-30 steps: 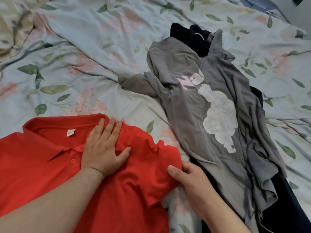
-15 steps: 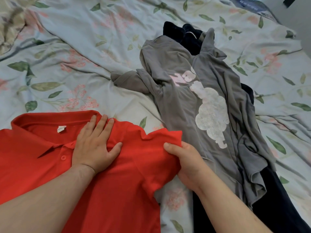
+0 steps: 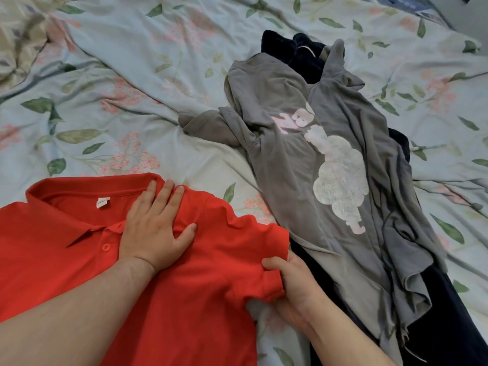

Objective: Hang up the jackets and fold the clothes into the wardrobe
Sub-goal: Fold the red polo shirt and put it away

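The red polo shirt [image 3: 184,299] lies spread on the flowered bed [image 3: 132,75]; the left grip [image 3: 154,229] presses flat by its collar, fingers straight; the right grip [image 3: 293,287] pinches its sleeve hem; a grey T-shirt [image 3: 303,180] lies just beside, over dark clothes [image 3: 446,326].

A rumpled pale-blue bed cover [image 3: 163,59], printed with green leaves and pink blossoms, fills the frame. Beige floral bedding [image 3: 23,35] lies bunched at the upper left.

Two bare forearms, the left finely haired, with bare left hand [image 3: 153,231] and right hand [image 3: 295,286].
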`<state>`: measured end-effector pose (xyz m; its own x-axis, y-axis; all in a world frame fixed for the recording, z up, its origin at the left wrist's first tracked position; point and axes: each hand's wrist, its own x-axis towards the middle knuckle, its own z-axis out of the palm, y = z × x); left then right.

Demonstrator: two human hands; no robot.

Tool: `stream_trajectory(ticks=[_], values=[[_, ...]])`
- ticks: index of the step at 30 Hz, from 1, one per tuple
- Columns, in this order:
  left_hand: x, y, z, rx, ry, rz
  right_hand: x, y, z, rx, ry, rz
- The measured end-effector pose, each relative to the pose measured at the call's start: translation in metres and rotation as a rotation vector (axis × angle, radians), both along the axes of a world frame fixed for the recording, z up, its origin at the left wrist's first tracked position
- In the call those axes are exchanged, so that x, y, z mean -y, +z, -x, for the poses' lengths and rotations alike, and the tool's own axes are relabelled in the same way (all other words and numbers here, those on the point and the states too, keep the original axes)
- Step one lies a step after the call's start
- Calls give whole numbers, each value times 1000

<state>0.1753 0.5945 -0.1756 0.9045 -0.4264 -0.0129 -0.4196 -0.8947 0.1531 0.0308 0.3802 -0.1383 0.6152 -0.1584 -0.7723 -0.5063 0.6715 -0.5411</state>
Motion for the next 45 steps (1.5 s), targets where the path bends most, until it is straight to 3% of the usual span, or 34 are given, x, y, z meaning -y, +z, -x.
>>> stream_trajectory(ticks=[7,11,13,17,21,25,29,33,36,39,42,45], values=[[0,9,6,47,-12,-5,8,1,4,109,63,-171],[18,29,29,229,-204,219,27,19,3,249,0,-159],[38,33,49,159,-363,285,38,22,4,256,-63,-133],[58,19,67,-156,-292,-37,37,20,4,158,20,-28],[63,7,61,-190,-273,-120,39,25,5,181,111,-11],[56,24,66,-247,-293,-20,29,45,14,260,261,35],[13,50,94,-151,-160,214,-9,82,4,333,548,399],[-54,65,126,31,145,499,-69,87,-13,263,886,663],[-122,67,128,139,407,384,-119,70,-19,254,1054,927],[-193,57,115,45,636,108,-170,56,-27,494,1053,1332],[-234,33,122,-201,606,-75,-228,37,-38,668,1087,1463],[-242,14,135,-145,548,24,-281,15,-52,797,1200,1585]])
